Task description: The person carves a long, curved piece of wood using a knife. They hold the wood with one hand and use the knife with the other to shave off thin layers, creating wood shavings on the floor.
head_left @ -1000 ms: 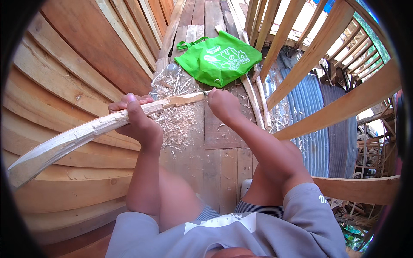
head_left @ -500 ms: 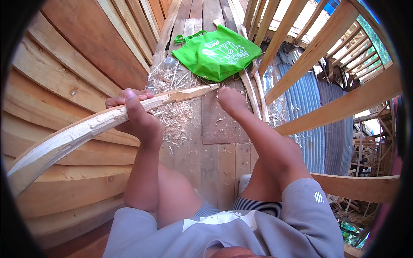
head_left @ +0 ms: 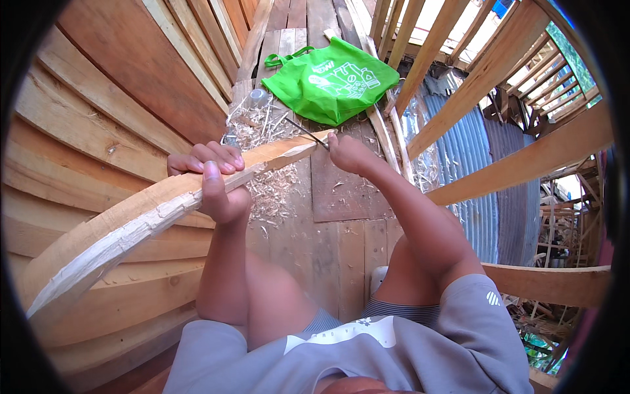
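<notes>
A long, pale piece of wood (head_left: 147, 213) with a rough, whittled side slants from the lower left up to a narrow tip in front of me. My left hand (head_left: 220, 190) is closed round its middle, thumb on the near side and fingers over the top. At the far tip, my right hand (head_left: 352, 155) is closed on a knife. The thin dark blade (head_left: 304, 132) lies across the wood near its end, pointing up and left; the handle is hidden in my fist.
Curled shavings (head_left: 272, 197) litter the plank floor (head_left: 325, 262). A green cloth bag (head_left: 335, 85) lies beyond the tip, beside a clear cup (head_left: 258, 98). A board wall (head_left: 105, 105) rises at left; a slatted railing (head_left: 482, 79) stands at right, with corrugated sheets (head_left: 453, 177) below.
My left hand has rolled the wood, so more of its smooth upper face shows. The knife blade, barely seen before, now lies across the wood near the tip.
</notes>
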A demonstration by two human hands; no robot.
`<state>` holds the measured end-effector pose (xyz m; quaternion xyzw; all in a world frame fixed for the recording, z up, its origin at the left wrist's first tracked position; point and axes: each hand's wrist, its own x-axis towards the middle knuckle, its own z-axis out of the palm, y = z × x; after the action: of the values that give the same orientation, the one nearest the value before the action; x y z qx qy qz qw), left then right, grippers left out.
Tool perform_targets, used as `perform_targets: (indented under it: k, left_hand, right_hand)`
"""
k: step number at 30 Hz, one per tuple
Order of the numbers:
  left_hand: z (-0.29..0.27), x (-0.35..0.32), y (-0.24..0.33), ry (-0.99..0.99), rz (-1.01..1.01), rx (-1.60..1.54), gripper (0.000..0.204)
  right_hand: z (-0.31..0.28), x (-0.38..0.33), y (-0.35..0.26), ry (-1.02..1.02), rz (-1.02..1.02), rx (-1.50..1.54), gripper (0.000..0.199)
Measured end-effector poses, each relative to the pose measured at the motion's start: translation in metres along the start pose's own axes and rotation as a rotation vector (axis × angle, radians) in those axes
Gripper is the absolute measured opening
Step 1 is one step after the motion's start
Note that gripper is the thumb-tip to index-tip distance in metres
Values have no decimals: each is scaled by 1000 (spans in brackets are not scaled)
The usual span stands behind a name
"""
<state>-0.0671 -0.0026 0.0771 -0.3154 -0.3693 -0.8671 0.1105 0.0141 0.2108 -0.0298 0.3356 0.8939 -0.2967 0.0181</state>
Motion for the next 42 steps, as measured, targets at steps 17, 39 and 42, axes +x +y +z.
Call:
perform_targets:
  k: [17, 39, 42]
  left_hand:
    - [-14, -1, -31, -75, -12, -91, 24]
    - [-16, 15, -7, -191, -65, -142, 19]
    - [-27, 20, -6, -235, -65, -170, 19]
  right_hand:
    - [31, 9, 20, -63, 301, 988, 32]
    - [77, 13, 3, 147, 280, 602, 60]
    - [82, 1, -36, 189, 282, 587, 60]
